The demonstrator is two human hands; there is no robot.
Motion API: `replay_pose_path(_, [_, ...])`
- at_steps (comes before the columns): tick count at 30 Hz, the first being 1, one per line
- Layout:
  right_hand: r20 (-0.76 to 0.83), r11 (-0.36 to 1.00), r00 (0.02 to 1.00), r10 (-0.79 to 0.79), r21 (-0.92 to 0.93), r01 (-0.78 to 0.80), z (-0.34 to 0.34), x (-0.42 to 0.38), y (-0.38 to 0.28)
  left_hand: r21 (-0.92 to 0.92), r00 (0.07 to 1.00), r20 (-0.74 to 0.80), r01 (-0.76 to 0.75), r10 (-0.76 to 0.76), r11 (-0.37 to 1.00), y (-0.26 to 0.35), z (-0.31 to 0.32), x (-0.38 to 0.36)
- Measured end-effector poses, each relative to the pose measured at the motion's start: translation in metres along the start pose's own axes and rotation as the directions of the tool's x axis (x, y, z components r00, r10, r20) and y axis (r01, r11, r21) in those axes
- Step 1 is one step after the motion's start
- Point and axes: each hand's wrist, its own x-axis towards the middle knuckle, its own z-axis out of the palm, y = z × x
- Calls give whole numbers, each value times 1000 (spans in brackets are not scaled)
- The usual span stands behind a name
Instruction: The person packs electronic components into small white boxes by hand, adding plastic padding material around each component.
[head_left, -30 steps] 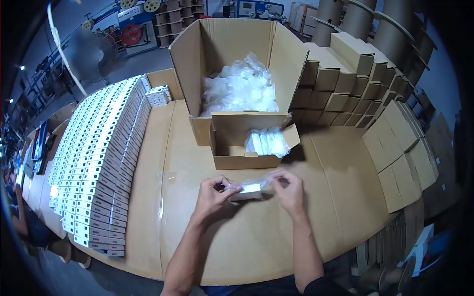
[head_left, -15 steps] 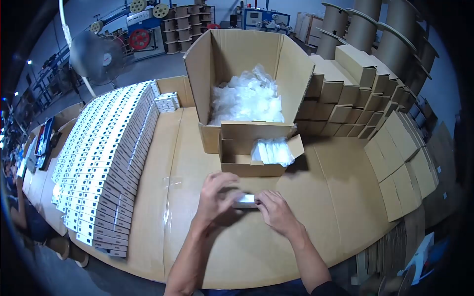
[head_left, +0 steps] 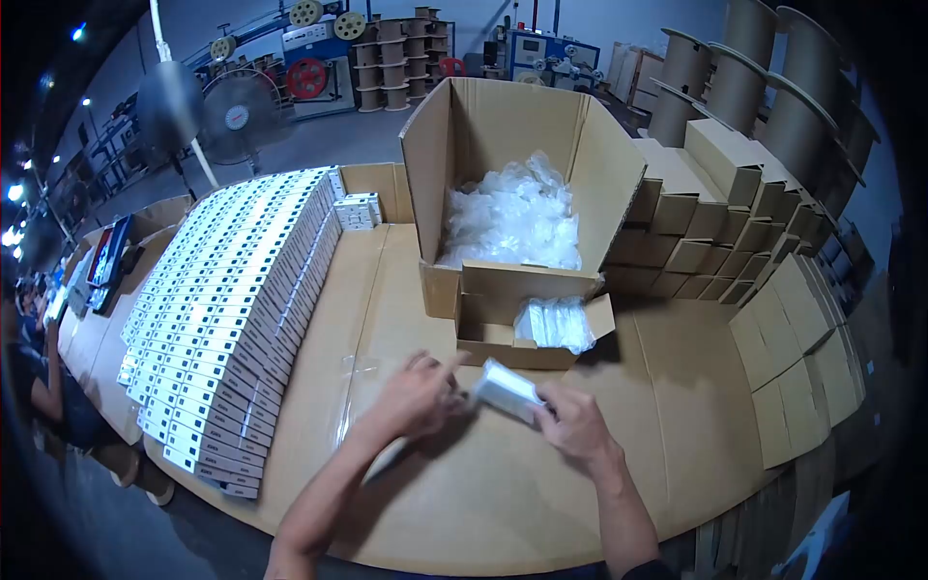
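A small white box (head_left: 509, 391) is tilted above the table, its right end gripped between the thumb and fingers of my right hand (head_left: 572, 422). Just left of the box, my left hand (head_left: 418, 394) is smeared by motion, so its fingers cannot be read clearly. Under my left forearm a pale, thin object (head_left: 385, 459) shows partly; its kind is hidden. Behind both hands stands an open small carton (head_left: 512, 357) with clear-wrapped packs (head_left: 556, 325) in its right part.
A large open carton (head_left: 522, 111) holds crumpled clear plastic bags (head_left: 517, 213). White boxes in a tall stack (head_left: 232, 309) line the left side of the cardboard-covered table (head_left: 580, 512). Brown cartons (head_left: 715, 193) are piled at right. A person (head_left: 48, 387) is at far left.
The white box has been raised and tilted in my right hand. My left hand has moved away from it to the left. The camera view has shifted, moving the scene right and down.
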Motion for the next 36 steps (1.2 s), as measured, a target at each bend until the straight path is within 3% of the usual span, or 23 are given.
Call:
replay_pose_path(3, [-254,891,906,338,396,-221,14,19,-2,33,984,-96,157,-153,987,-40,-18,0])
replay_pose_path(4, [-329,877,868,373,429,-214,22,27,0,42,983,-115,148,-143,988,-55,-22,1])
replay_pose_path(7, [-496,965,829,259,177,-196,41,49,7,112,972,-200,151,-127,982,-101,-36,12])
replay_pose_path(8, [-500,980,842,201,98,-175,43,57,5,153,964,-236,161,-122,975,-115,-41,18])
replay_pose_path(12, [-490,969,845,215,-1,-247,69,61,22,211,929,-349,206,-123,956,-183,-53,54])
replay_pose_path(13, [-472,954,833,290,73,-291,69,64,15,229,917,-382,219,-119,948,-201,-55,65])
replay_pose_path(15, [-462,964,871,169,-106,-243,68,62,19,260,892,-436,247,-115,933,-237,-54,83])
replay_pose_path(19, [-421,950,896,142,-197,-243,63,65,15,229,848,-427,438,-315,869,-298,-49,116])
replay_pose_path(21, [-400,916,885,237,-211,-341,64,63,12,190,806,-429,523,-409,831,-309,-49,129])
replay_pose_path(24, [-393,877,866,308,-235,-419,67,64,16,266,793,-506,518,-339,813,-334,-44,156])
replay_pose_path(26, [-403,851,810,427,-125,-511,70,75,13,312,797,-548,477,-255,822,-350,-41,163])
replay_pose_path(28, [-374,794,729,574,37,-607,68,90,2,324,809,-522,482,-271,814,-359,-42,173])
replay_pose_path(29, [-365,803,759,540,-47,-594,67,89,4,331,813,-509,487,-282,808,-362,-42,176])
replay_pose_path(31, [-336,808,816,471,-207,-552,67,88,11,455,797,-587,468,-140,757,-370,-42,180])
replay_pose_path(36, [-370,739,784,499,-290,-608,78,80,23,544,777,-629,455,-16,705,-374,-39,176])
